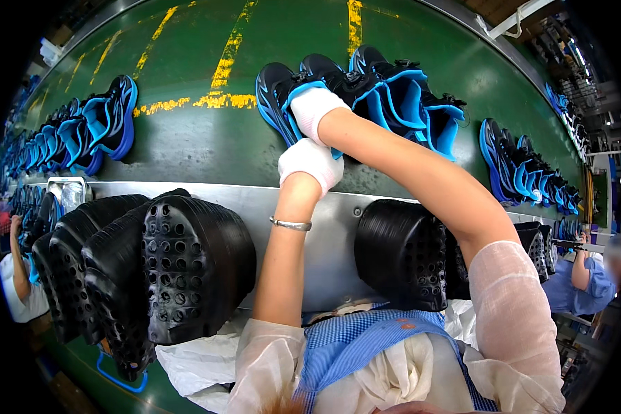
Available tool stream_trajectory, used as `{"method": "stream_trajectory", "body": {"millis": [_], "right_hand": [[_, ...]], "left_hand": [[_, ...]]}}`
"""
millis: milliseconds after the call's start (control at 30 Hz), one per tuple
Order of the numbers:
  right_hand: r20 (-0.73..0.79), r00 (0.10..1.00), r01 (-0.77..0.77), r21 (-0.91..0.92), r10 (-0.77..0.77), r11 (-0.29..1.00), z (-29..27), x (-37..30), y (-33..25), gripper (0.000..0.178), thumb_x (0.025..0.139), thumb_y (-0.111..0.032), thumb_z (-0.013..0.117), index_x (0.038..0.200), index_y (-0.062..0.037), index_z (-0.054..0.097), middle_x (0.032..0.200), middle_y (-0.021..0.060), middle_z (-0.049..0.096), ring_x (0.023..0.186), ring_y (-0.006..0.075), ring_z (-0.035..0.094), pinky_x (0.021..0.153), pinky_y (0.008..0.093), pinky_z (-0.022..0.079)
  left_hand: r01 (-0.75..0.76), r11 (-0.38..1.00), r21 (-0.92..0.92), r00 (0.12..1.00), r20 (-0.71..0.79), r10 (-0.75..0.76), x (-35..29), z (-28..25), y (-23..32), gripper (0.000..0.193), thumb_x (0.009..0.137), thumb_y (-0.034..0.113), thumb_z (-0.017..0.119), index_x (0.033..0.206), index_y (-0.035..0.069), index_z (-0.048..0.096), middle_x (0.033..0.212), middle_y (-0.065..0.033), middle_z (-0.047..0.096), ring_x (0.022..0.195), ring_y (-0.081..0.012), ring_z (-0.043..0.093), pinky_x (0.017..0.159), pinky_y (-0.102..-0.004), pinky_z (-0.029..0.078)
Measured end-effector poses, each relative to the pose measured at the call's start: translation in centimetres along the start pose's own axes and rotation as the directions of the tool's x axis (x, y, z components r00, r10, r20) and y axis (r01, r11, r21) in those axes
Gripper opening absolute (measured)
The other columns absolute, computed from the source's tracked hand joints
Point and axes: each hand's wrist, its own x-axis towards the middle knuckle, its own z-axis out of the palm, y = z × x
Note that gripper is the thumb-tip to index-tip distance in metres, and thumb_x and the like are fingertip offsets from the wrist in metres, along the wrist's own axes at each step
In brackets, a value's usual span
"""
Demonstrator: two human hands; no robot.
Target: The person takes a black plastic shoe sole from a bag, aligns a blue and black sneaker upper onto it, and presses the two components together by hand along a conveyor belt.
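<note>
A black shoe [276, 93] with blue lining and a blue sole edge lies at the left end of a small group on the green surface. My right hand [317, 110], in a white glove, reaches over from the right and rests at this shoe's opening, its fingers hidden. Just below it, my left hand [312, 165], also gloved in white, is closed at the heel end of the same shoe. Close to the right of my hands stand several matching shoes [400, 103], their blue openings toward me.
Rows of similar shoes stand at the left [83, 134] and right [521, 165] on the green conveyor belt [186, 148]. Black perforated blocks [196, 265] line the near metal edge [317, 241], with another group [403, 252] by my right arm. Other people [590, 276] are at both sides.
</note>
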Motion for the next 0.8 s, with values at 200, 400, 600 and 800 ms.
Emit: {"method": "stream_trajectory", "body": {"millis": [200,400,600,800], "right_hand": [[-0.181,0.978,0.116,0.053,-0.104,0.992,0.3,0.4,0.7,0.028,0.088,-0.012,0.048,0.109,-0.0050,0.064,0.116,0.0163,0.061,0.106,0.0302,0.060,0.090,0.0368,0.049],[-0.123,0.992,0.060,0.372,-0.015,0.926,0.7,0.8,-0.2,0.049,0.096,-0.031,0.032,0.139,-0.0098,0.038,0.151,0.0091,0.026,0.139,0.0142,0.026,0.114,0.0263,0.016],[-0.147,0.985,0.055,-0.212,-0.088,0.976,0.9,0.5,-0.4,0.030,0.079,-0.009,0.066,0.109,-0.0111,0.068,0.112,0.0066,0.067,0.098,0.0233,0.066,0.072,0.0367,0.055],[-0.179,0.962,0.189,-0.103,-0.205,0.976,0.9,-0.2,3.2,0.024,0.082,-0.022,0.058,0.095,-0.0061,0.069,0.095,0.0177,0.067,0.090,0.0325,0.066,0.079,0.0400,0.052]], "left_hand": [[0.029,0.999,0.045,1.000,-0.001,-0.029,0.6,0.4,0.2,0.038,0.084,0.040,0.055,0.098,0.008,0.070,0.100,-0.0149,0.067,0.094,-0.0303,0.065,0.082,-0.0381,0.052],[-0.102,0.993,0.062,0.982,-0.152,0.110,0.2,2.5,-0.9,0.036,0.087,0.036,0.049,0.108,0.011,0.066,0.103,-0.0154,0.066,0.095,-0.0318,0.064,0.081,-0.0385,0.051],[-0.049,0.995,0.082,0.993,-0.099,0.057,0.7,2.4,-0.6,0.034,0.086,0.034,0.048,0.103,0.012,0.067,0.100,-0.0156,0.067,0.094,-0.0333,0.064,0.080,-0.0398,0.051],[0.054,0.998,-0.033,0.991,-0.118,-0.057,0.0,0.7,0.8,0.046,0.076,0.049,0.059,0.098,0.009,0.068,0.097,-0.0178,0.067,0.093,-0.0348,0.063,0.081,-0.0402,0.049]]}}
